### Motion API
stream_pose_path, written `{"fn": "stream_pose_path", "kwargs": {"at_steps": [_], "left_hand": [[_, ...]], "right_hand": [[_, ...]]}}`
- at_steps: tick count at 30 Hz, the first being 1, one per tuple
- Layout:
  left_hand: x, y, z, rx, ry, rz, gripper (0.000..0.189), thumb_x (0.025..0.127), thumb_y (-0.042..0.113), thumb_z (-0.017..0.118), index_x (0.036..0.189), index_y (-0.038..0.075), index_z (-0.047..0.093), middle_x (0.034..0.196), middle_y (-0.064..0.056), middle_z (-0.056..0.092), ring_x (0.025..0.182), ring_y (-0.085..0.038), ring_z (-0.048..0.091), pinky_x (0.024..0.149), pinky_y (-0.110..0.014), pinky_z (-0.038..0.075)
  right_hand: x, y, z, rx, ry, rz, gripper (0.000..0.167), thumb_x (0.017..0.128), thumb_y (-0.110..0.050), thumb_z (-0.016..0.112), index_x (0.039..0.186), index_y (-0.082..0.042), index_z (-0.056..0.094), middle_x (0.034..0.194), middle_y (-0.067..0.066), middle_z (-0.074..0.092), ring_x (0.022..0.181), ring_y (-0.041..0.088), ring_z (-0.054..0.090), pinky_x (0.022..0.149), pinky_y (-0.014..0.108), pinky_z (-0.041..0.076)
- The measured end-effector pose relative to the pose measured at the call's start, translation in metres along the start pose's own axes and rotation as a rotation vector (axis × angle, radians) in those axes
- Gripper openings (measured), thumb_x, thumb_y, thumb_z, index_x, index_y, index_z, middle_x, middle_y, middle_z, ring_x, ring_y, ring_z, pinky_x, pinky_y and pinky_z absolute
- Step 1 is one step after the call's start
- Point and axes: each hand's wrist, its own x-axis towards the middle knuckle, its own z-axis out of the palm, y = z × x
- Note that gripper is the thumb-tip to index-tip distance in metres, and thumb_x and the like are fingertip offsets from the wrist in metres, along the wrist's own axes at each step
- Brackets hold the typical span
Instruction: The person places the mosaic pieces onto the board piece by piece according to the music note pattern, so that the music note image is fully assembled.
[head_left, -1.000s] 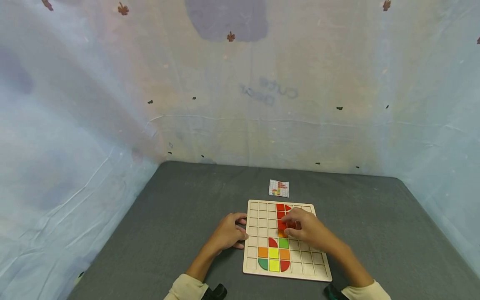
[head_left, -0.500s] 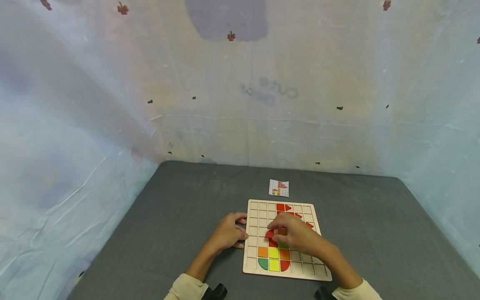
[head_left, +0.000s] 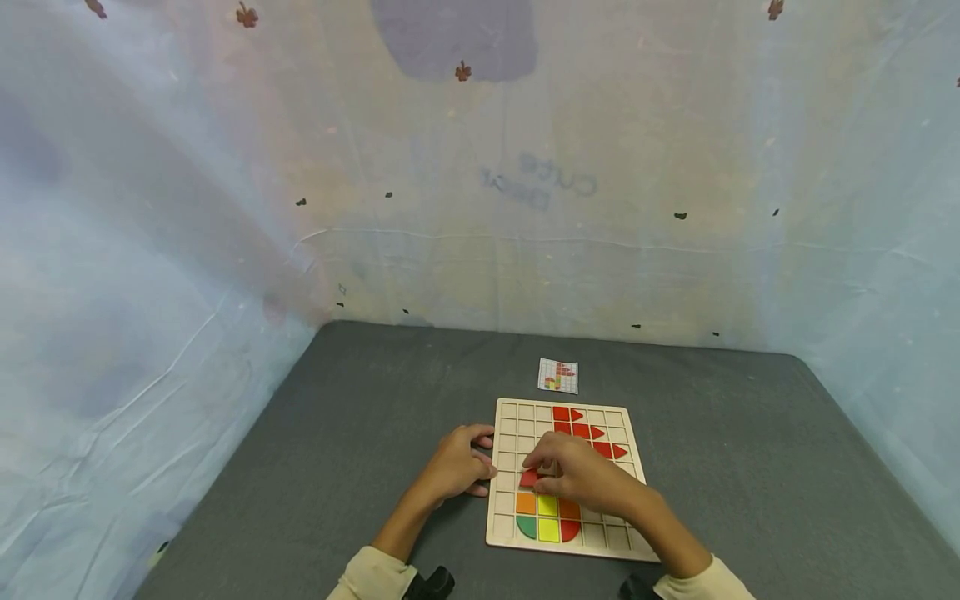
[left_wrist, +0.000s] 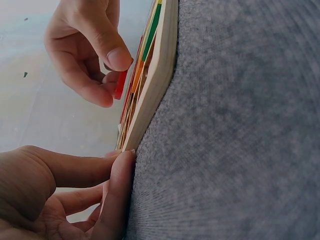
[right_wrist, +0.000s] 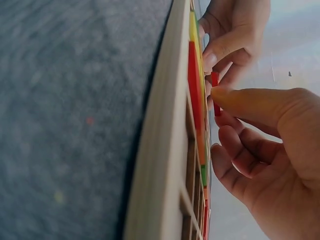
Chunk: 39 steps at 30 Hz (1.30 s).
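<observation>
A wooden grid board (head_left: 617, 539) lies on the table, with coloured flat pieces set in some of its cells. At its left edge my left hand (head_left: 453, 463) holds the rim between thumb and fingers; the left wrist view shows the fingertips at the board's corner. Over the board, my right hand (head_left: 583, 475) pinches a small red piece (head_left: 528, 478) between thumb and finger, above the orange square (head_left: 526, 503). In the right wrist view this red piece (right_wrist: 216, 80) stands just off the board's face. My right hand hides several middle cells.
Behind the board lies a small printed card (head_left: 558, 376) with a coloured grid pattern. Rows of red squares and triangles (head_left: 619, 452) fill cells at the upper right. Yellow squares (head_left: 548, 531) and a green quarter-circle (head_left: 527, 527) sit near the front edge. A patterned curtain (head_left: 480, 275) surrounds the grey table (head_left: 390, 375).
My right hand has moved left and toward the front, carrying the red piece, from the upper middle cells. More of the red rows shows at the right. My left hand stays at the edge.
</observation>
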Motion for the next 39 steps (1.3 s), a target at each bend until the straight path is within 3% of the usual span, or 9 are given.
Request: {"fn": "stream_pose_path", "kwargs": {"at_steps": [9, 24, 39], "left_hand": [[-0.0004, 0.0014, -0.0006, -0.007, 0.003, -0.011, 0.065, 0.083, -0.009, 0.075, 0.145, -0.006, 0.057, 0.124, -0.017, 0.061, 0.095, -0.022, 0.07, 0.058, -0.035, 0.066], [-0.003, 0.0032, 0.0002, -0.021, 0.011, -0.012, 0.064, 0.083, -0.01, 0.074, 0.145, -0.005, 0.057, 0.124, -0.017, 0.059, 0.094, -0.021, 0.07, 0.058, -0.035, 0.066], [-0.0015, 0.0007, 0.0026, -0.022, 0.011, -0.004, 0.065, 0.083, -0.011, 0.074, 0.145, -0.007, 0.056, 0.125, -0.018, 0.059, 0.092, -0.02, 0.071, 0.058, -0.034, 0.066]], "right_hand": [[0.0002, -0.0026, 0.0019, -0.002, -0.016, 0.016, 0.026, 0.093, -0.014, 0.082, 0.119, -0.013, 0.076, 0.111, -0.005, 0.07, 0.095, 0.01, 0.062, 0.084, 0.027, 0.057], [0.0051, -0.0066, 0.0049, -0.076, -0.009, -0.032, 0.021, 0.094, -0.011, 0.081, 0.115, -0.015, 0.077, 0.105, -0.009, 0.071, 0.1, 0.013, 0.061, 0.091, 0.034, 0.056], [-0.0008, -0.0066, 0.0017, -0.034, -0.009, -0.035, 0.02, 0.094, -0.014, 0.081, 0.114, -0.016, 0.079, 0.106, -0.007, 0.073, 0.097, 0.012, 0.063, 0.085, 0.03, 0.057]]}}
